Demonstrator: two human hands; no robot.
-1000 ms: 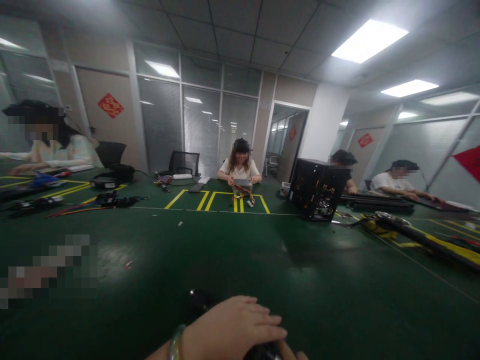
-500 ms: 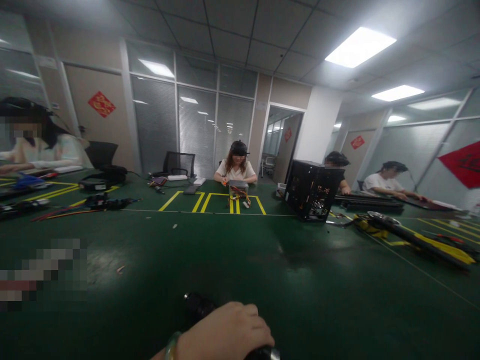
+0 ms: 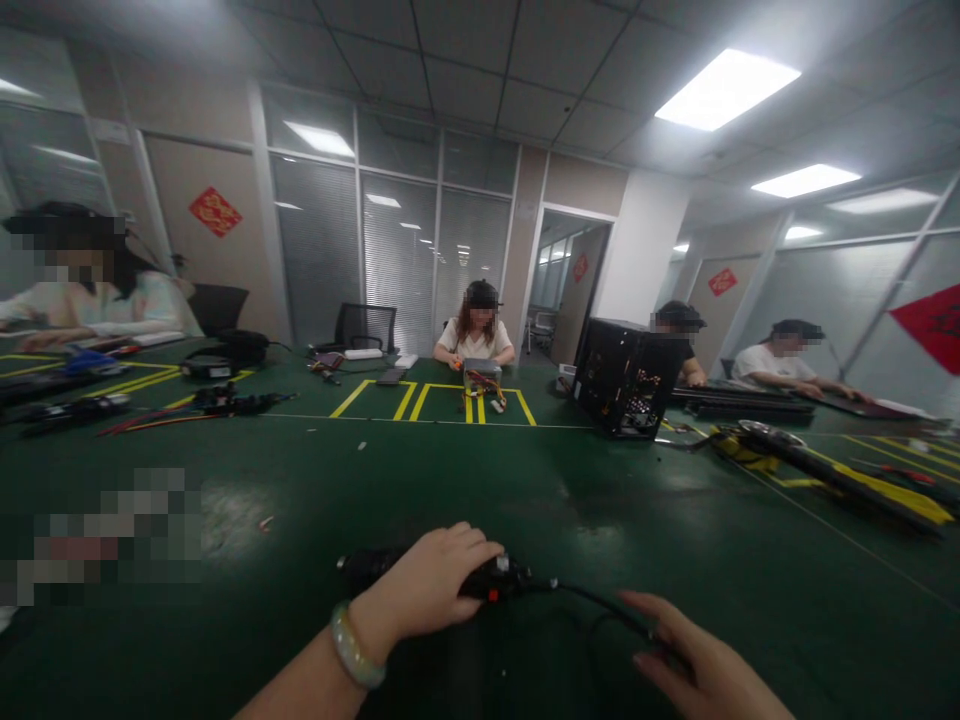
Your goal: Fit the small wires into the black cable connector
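Note:
My left hand (image 3: 431, 580), with a pale bangle on the wrist, is closed over a black tool-like device (image 3: 491, 578) with a red button, lying on the green table (image 3: 465, 500). A black cable (image 3: 600, 605) runs from the device toward my right hand (image 3: 705, 665). That hand rests low at the right with its fingers partly curled on the cable's end; what exactly it grips is unclear.
A black open computer case (image 3: 630, 378) stands mid-right. Yellow tape marks (image 3: 442, 402) lie in front of a seated person (image 3: 478, 338). Other people sit at the far left (image 3: 90, 300) and right (image 3: 787, 365). Cables and tools (image 3: 225, 402) lie at left, yellow-black parts (image 3: 825, 470) at right.
The view has tipped down. My left hand has slid forward along the black device, and my right hand has come into view holding the cable end.

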